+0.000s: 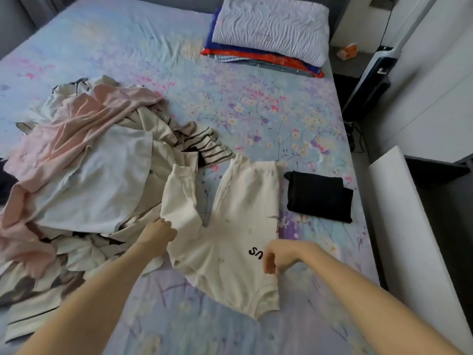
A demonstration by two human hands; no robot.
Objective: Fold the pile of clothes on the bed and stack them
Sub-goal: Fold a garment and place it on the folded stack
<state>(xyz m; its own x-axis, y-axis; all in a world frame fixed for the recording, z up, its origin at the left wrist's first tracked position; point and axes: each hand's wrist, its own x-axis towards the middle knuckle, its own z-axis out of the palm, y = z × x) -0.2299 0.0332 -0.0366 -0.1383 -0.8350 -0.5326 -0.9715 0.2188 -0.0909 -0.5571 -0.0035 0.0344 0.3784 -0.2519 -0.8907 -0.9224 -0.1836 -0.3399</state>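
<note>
Cream trousers (238,221) with black lettering lie spread on the floral bed sheet (256,108), legs pointing away from me. My left hand (157,233) grips the cloth at the left leg's near edge. My right hand (277,256) hovers over the lettering with fingers curled; whether it pinches cloth is hidden. A folded black garment (318,196) lies to the right of the trousers. An unfolded pile (79,160) of pink, pale grey, cream and striped clothes covers the left of the bed.
A white pillow (271,26) rests on folded blue and red bedding (263,58) at the far end. The bed's right edge borders a white board (409,226) and a dark floor. A black and white appliance (371,80) stands beside the bed.
</note>
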